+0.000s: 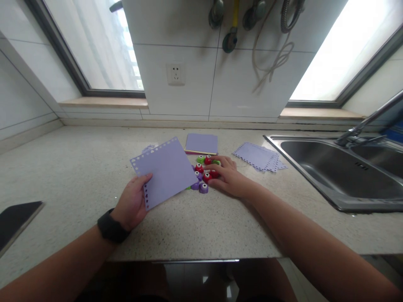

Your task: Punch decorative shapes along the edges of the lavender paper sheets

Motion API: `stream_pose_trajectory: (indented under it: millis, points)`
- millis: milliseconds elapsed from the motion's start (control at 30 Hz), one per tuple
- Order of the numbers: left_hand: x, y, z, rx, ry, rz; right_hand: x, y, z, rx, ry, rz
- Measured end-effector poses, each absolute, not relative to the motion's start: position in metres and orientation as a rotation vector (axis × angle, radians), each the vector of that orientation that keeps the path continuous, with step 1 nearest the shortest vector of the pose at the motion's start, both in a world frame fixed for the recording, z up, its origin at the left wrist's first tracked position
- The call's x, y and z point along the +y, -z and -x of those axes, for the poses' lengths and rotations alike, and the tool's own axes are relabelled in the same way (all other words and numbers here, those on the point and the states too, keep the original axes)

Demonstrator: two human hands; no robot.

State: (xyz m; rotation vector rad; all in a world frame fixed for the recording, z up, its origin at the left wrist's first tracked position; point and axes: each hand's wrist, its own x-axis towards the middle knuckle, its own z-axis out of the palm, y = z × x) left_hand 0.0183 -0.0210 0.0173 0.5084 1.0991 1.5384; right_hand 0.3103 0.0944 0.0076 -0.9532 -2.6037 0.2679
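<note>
My left hand point(132, 200) is closed on a square sheet of purple paper point(167, 173), gripping its lower left part and holding it tilted above the counter. Small shaped holes run along two of the sheet's edges. Beside its right corner lies a cluster of small paper punches in red, purple and green, among them a red punch point(199, 168) and a purple punch point(204, 188). The sheet hides part of the cluster. My right hand point(229, 178) reaches over the right side of these punches with its fingers apart, the fingertips at the red ones.
Behind the punches lies a stack of coloured paper point(201, 143), purple on top. Several hole-edged purple sheets point(256, 156) lie fanned out near the steel sink point(315, 176). Paper scraps point(149, 148) show behind the held sheet. A dark flat object point(19, 220) sits at far left.
</note>
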Motion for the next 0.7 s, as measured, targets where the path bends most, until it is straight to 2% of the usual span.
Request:
stream_pose_trajectory:
  millis: [233,367,500,700]
  points:
    - [-0.023,-0.015,-0.023,1.155,-1.524,-0.550,0.080,-0.019,-0.308,-2.752,-0.153,0.738]
    - [-0.026,-0.013,-0.024,1.160,-1.466,-0.595,0.079,-0.020,-0.306,-2.702,-0.212,0.674]
    - [-0.027,-0.009,-0.023,1.146,-1.413,-0.661,0.083,-0.023,-0.312,-2.496,-0.425,0.695]
    - [-0.030,-0.005,-0.018,1.188,-1.307,-0.848,0.091,-0.020,-0.317,-1.903,-0.999,0.824]
